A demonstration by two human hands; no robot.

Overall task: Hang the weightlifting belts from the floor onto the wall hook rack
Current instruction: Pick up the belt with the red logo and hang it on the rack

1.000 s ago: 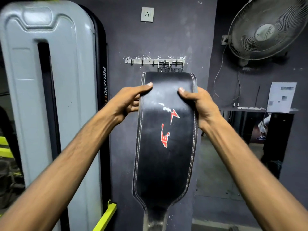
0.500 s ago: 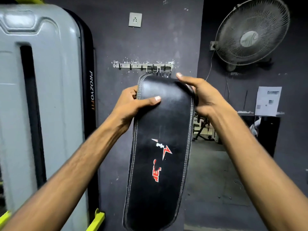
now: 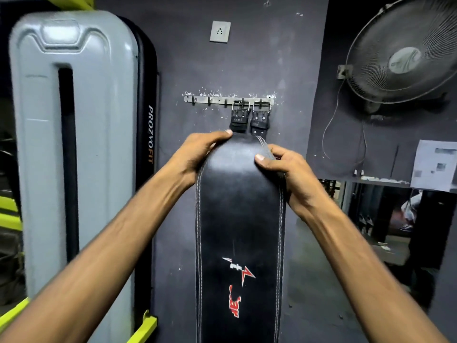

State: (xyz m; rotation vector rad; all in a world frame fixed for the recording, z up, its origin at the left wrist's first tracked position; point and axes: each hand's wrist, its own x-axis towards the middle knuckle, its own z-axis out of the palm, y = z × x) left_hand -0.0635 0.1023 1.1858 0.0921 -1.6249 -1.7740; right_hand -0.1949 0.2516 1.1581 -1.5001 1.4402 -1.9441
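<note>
A wide black leather weightlifting belt (image 3: 239,219) with white stitching and a red and white logo hangs down the dark wall. Two metal buckles (image 3: 249,106) sit on the right-hand hooks of the steel wall hook rack (image 3: 212,99), with short black straps below them. A second belt's stitched edge shows behind the front one at the top right. My left hand (image 3: 197,152) grips the belt's upper left edge. On the upper right edge my right hand (image 3: 284,167) holds on with the thumb across the front.
A tall grey gym machine cover (image 3: 74,144) with lime-yellow frame parts stands at the left, close to the rack. A wall fan (image 3: 405,53) with a dangling cord is at the upper right. A socket (image 3: 220,31) is above the rack. A mirror and a paper sheet (image 3: 435,164) lie to the right.
The belt has dropped lower, so the buckles and straps on the hooks now show above it. Both hands shifted to its top corners. The view moved closer to the wall.
</note>
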